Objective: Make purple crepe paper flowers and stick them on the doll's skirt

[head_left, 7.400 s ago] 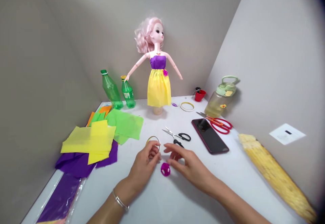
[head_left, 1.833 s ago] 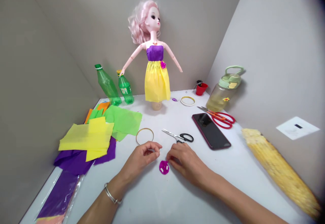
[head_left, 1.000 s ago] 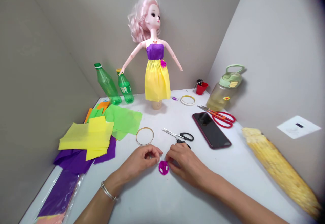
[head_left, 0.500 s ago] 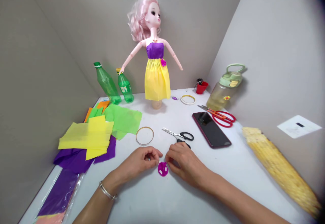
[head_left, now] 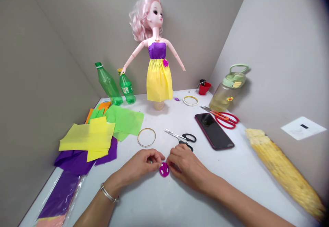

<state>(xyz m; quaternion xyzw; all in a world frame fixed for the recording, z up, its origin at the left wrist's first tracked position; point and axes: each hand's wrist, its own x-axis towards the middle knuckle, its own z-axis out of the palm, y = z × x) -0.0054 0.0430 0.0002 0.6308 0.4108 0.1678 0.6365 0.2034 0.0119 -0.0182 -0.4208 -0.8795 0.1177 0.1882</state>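
A small round magenta piece [head_left: 164, 169] with white patches on its face is between my hands, low in the middle of the view. My left hand [head_left: 146, 162], with a silver bangle at its wrist, has thumb and fingers pinched at the piece's upper left edge. Against the right edge, my right hand [head_left: 183, 163] has its fingers curled in, their tips partly hidden. Small black-handled scissors [head_left: 181, 138] lie just beyond my right hand, and a thin gold bangle [head_left: 146, 146] rests beyond my left. Farther back stands a pink-haired doll [head_left: 157, 52] in a purple top and yellow skirt with a magenta ornament.
Yellow cloth [head_left: 74, 136], green cloth [head_left: 128, 120] and purple cloth [head_left: 74, 163] lie at left. Behind them stand green bottles [head_left: 109, 84]. To the right are a phone [head_left: 214, 131], red-handled scissors [head_left: 226, 118], a water bottle [head_left: 222, 93] and a long yellow textured object [head_left: 285, 172].
The magenta piece has shifted slightly up and left between my fingers, and my right hand has edged a little left. Everything else stays put.
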